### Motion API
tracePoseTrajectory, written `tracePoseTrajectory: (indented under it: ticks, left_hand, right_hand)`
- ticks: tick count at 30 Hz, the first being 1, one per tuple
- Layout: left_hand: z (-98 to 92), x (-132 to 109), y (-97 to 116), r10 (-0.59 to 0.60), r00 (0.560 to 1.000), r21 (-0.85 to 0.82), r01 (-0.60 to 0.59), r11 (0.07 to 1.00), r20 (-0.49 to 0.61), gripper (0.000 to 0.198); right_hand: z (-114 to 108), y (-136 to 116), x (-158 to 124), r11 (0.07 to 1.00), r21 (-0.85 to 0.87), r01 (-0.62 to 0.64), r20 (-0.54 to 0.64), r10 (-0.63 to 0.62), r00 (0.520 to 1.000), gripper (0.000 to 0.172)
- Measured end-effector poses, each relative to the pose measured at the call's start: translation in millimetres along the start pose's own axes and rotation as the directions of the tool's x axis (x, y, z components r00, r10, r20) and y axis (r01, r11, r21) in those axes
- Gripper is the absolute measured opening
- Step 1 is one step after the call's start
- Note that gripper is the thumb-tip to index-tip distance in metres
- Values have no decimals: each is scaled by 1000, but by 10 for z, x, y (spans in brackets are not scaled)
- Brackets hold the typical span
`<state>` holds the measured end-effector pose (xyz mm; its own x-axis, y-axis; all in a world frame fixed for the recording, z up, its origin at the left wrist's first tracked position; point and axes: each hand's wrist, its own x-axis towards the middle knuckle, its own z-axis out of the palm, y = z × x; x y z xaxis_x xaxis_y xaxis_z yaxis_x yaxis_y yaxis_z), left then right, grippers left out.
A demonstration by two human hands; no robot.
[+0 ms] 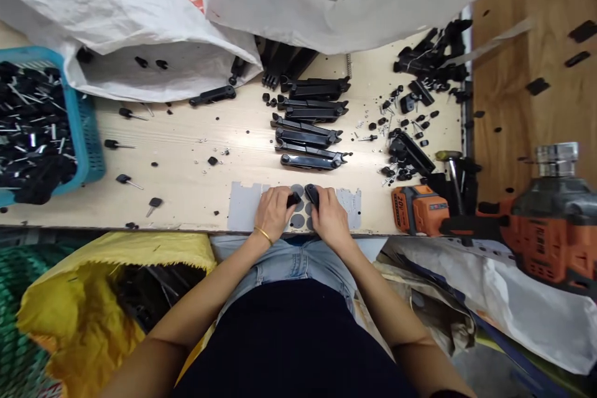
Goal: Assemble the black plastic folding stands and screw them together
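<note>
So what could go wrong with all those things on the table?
Maybe three things. The small black piece in the person's left hand could slip, since it's so little. The black-headed pin lies near the table's front edge, so a bump might send it off. And the orange power tool seems to stick out past the edge, so a knock might tip it.

One head-worn view; faces forward and down; close above the workbench (pixel 180 137).
</note>
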<state>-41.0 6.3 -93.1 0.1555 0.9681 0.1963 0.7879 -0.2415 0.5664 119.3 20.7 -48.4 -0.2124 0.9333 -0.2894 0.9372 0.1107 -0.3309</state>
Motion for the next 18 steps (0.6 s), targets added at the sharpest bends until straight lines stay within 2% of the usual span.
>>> tracePoseTrajectory:
  ticks: [3, 5, 9, 13, 16, 18]
  left_hand:
    - [-49, -130, 51, 64, 997, -44, -63, 997, 37, 31]
    - [-93, -158, 58, 74, 996, -96, -69, 993, 48, 33]
    - [-106, -32, -18, 16, 999, -68, -13, 998, 48, 30]
    - [11, 86, -64, -14, 1000, 19, 14, 1000, 11, 31]
    - [122, 75, -11, -28, 999, 15, 28, 999, -45, 31]
    - [179, 72, 37, -78, 992, 7, 79, 997, -100, 31]
  right_hand:
    - [4, 9, -1, 1000, 27, 15, -4, -15, 1000, 46]
    - [-15, 19, -11, 997, 63, 32, -8, -31, 999, 47]
    - [-39, 30, -26, 992, 109, 70, -9, -70, 998, 51]
    - [7, 33, -1, 991, 116, 60, -26, -57, 998, 51]
    - [47, 50, 30, 987, 149, 57, -37, -52, 998, 52]
    - [63, 63, 44, 982, 177, 63, -36, -58, 998, 51]
